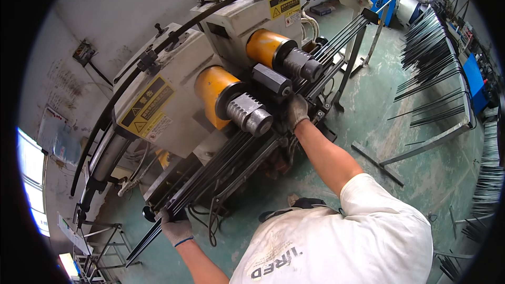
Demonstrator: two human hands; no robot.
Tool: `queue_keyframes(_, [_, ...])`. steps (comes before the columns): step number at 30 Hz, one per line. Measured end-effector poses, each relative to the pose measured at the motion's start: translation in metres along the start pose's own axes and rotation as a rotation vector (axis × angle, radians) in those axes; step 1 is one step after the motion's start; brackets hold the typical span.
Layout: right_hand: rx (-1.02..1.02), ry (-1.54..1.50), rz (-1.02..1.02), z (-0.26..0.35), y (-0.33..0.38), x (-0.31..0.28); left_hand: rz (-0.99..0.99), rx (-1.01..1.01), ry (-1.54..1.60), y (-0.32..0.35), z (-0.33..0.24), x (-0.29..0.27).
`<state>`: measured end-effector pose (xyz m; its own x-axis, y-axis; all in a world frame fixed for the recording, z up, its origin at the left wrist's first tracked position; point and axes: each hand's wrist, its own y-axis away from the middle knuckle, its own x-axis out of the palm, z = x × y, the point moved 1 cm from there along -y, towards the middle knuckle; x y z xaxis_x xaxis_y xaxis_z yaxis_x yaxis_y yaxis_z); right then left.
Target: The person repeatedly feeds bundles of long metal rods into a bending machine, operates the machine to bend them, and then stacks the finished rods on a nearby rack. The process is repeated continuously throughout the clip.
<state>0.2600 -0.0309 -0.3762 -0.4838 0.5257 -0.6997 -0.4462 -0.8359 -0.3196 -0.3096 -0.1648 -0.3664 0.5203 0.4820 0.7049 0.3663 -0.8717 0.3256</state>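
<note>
White shirt (352, 236) nearest. Left hand (177, 229) curled round dark rods (216, 166), near left end; right hand (296, 112) farther right, grip hidden, cannot tell. Rods probably stiff, slick; hold at spaced points.

- From up there on the wearer's head, a wide fisheye camera looks down past a white short-sleeved shirt (342, 239).
- It faces, quite near, a boxy pale-grey metal machine with yellow cylinders (181, 123).

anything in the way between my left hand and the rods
Nothing visible: the gloved left hand is right at the rods, toward their lower-left ends. The nearer ridged spindle juts out farther up, not between them.
</note>
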Motion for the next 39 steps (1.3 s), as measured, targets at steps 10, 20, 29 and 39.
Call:
queue_keyframes(10, [0.634, -1.258, -0.084, 0.008, 0.018, -0.001, -0.239, 0.141, -0.010, -0.033, -0.010, -0.021])
queue_keyframes(20, [0.481, -1.152, -0.130, 0.002, 0.031, -0.014, -0.109, 0.031, -0.001, 0.008, 0.061, 0.056])
queue_keyframes(29, [0.603, -1.025, -0.102, -0.094, 0.110, -0.018, -0.147, 0.134, 0.024, -0.016, 0.037, 0.012])
queue_keyframes(39, [0.380, -0.497, 0.241, -0.105, 0.193, 0.053, 0.061, -0.090, 0.082, 0.017, 0.051, 0.044])
